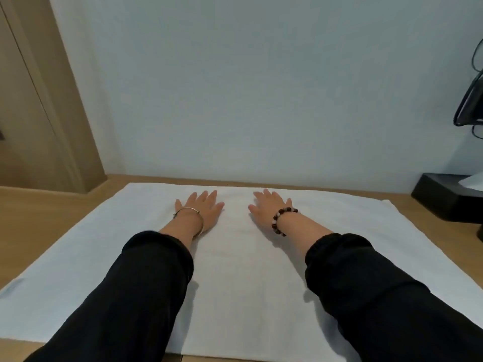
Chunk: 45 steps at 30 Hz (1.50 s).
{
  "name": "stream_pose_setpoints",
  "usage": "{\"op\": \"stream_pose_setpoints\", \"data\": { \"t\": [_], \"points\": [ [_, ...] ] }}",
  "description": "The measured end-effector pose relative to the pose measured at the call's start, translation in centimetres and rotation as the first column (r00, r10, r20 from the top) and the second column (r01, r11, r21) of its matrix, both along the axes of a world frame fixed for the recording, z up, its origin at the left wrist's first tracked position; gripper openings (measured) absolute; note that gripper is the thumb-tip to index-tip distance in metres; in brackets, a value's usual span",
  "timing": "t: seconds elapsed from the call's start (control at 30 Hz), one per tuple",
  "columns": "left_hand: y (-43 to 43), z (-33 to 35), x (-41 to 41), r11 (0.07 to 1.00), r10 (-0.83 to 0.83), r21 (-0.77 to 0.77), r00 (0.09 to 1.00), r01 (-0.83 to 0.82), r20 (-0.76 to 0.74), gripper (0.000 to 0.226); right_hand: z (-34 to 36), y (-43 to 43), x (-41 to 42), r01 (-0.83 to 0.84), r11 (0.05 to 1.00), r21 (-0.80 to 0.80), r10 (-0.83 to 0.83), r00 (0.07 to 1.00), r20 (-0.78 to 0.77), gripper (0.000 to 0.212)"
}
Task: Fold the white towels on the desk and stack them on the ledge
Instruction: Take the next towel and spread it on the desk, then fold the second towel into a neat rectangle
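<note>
A large white towel (240,270) lies spread flat across the wooden desk (44,218), reaching nearly to the wall. My left hand (202,209) rests palm down on the towel near its far edge, fingers straight and spread. My right hand (268,207) lies flat on the towel beside it, a short gap between the two. Both arms wear black sleeves; the left wrist has a thin metal bangle, the right a beaded bracelet. A small label shows at the towel's near left corner (13,286).
A black box (447,197) with white tissue stands at the right on the desk. A dark screen edge with cables (470,100) hangs at the far right. A tan wooden panel (39,100) rises at the left. Pale wall ahead.
</note>
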<state>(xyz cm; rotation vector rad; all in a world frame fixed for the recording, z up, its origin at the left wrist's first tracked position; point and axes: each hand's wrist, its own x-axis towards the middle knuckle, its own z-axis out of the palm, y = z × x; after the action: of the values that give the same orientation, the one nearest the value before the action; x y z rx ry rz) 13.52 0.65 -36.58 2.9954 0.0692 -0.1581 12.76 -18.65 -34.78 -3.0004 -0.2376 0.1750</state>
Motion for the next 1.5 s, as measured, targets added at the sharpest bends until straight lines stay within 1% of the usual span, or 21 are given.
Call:
{"op": "stream_pose_setpoints", "data": {
  "t": [0.07, 0.2, 0.27, 0.33, 0.4, 0.43, 0.47, 0.53, 0.57, 0.6, 0.7, 0.77, 0.87, 1.0, 1.13, 1.27, 1.4, 1.43, 1.5],
  "points": [
    [0.7, -0.8, 0.2, 0.999, 0.018, 0.028, 1.000, -0.018, 0.018, 0.062, -1.6, -1.8, 0.6, 0.031, 0.999, -0.035, -0.031, 0.999, -0.024, 0.059],
    [1.1, -1.0, 0.7, 0.998, 0.039, 0.042, 0.999, -0.040, 0.029, 0.069, -2.5, -6.0, 1.6, 0.131, 0.991, -0.036, -0.131, 0.991, 0.009, 0.061],
    [0.8, -0.9, 0.9, 0.996, 0.074, 0.041, 0.997, -0.075, 0.026, 0.070, -2.3, -8.6, 1.9, 0.239, 0.970, -0.046, -0.239, 0.971, 0.004, 0.062],
    [0.1, -0.5, 1.2, 0.992, 0.119, 0.050, 0.993, -0.120, 0.012, 0.069, -2.1, -11.0, 2.0, 0.383, 0.922, -0.060, -0.385, 0.923, -0.018, 0.063],
    [-1.2, -0.1, 1.4, 0.989, 0.135, 0.062, 0.991, -0.135, 0.003, 0.068, -1.8, -12.4, 2.0, 0.457, 0.886, -0.079, -0.461, 0.886, -0.045, 0.063],
    [-2.0, 0.0, 1.3, 0.992, 0.103, 0.075, 0.995, -0.103, 0.009, 0.066, -1.7, -12.7, 2.0, 0.439, 0.895, -0.079, -0.444, 0.894, -0.056, 0.063],
    [-2.8, -0.1, 1.3, 0.995, 0.043, 0.093, 0.999, -0.045, 0.024, 0.065, -1.7, -12.8, 1.8, 0.384, 0.920, -0.074, -0.388, 0.920, -0.060, 0.062],
    [-4.2, -0.5, 0.9, 0.989, -0.087, 0.124, 0.995, 0.081, 0.044, 0.061, -1.8, -13.3, 1.3, 0.223, 0.973, -0.055, -0.225, 0.974, -0.029, 0.057],
    [-4.6, -0.6, 0.7, 0.986, -0.119, 0.119, 0.992, 0.114, 0.036, 0.060, -1.7, -13.8, 1.0, 0.174, 0.984, -0.046, -0.174, 0.985, -0.005, 0.055],
    [-4.9, -0.8, 0.5, 0.986, -0.130, 0.106, 0.991, 0.127, 0.023, 0.060, -1.6, -14.3, 0.8, 0.172, 0.984, -0.042, -0.172, 0.985, 0.008, 0.054],
    [-4.9, -0.5, -0.6, 0.986, -0.138, 0.092, 0.990, 0.136, 0.012, 0.058, -0.8, -13.7, 0.1, 0.277, 0.959, -0.062, -0.279, 0.960, -0.013, 0.056],
    [-4.3, -0.2, -1.6, 0.985, -0.142, 0.098, 0.990, 0.141, 0.005, 0.056, -0.2, -10.8, -0.5, 0.212, 0.976, -0.053, -0.213, 0.977, -0.011, 0.057],
    [-2.4, 0.1, -4.0, 0.990, -0.117, 0.074, 0.992, 0.120, -0.043, 0.055, 0.0, -4.9, -2.7, 0.080, 0.997, -0.002, -0.080, 0.997, 0.016, 0.057],
    [1.3, 0.8, -7.7, 0.995, -0.082, 0.056, 0.991, 0.088, -0.103, 0.056, -0.4, 3.1, -6.8, 0.000, 0.998, 0.069, -0.002, 1.000, 0.020, 0.054],
    [6.1, 0.9, -11.7, 0.998, 0.002, 0.065, 0.996, 0.004, -0.092, 0.054, -1.7, 8.9, -10.5, -0.087, 0.996, 0.026, 0.088, 0.996, -0.014, 0.056],
    [10.8, 0.3, -14.8, 0.993, 0.098, 0.079, 0.992, -0.092, -0.077, 0.055, -2.8, 9.7, -11.9, -0.127, 0.992, -0.012, 0.127, 0.991, 0.039, 0.056],
    [14.1, -0.1, -16.7, 0.978, 0.178, 0.111, 0.984, -0.175, -0.025, 0.054, -2.7, 9.5, -11.8, -0.142, 0.990, -0.008, 0.143, 0.988, 0.060, 0.057],
    [14.7, 0.0, -17.1, 0.972, 0.210, 0.114, 0.977, -0.206, -0.021, 0.053, -2.6, 9.5, -11.9, -0.167, 0.986, 0.006, 0.166, 0.983, 0.081, 0.057],
    [16.1, 0.2, -17.7, 0.958, 0.272, 0.101, 0.962, -0.270, -0.005, 0.052, -2.6, 9.6, -12.1, -0.274, 0.960, 0.050, 0.266, 0.955, 0.128, 0.055]
  ]
}}
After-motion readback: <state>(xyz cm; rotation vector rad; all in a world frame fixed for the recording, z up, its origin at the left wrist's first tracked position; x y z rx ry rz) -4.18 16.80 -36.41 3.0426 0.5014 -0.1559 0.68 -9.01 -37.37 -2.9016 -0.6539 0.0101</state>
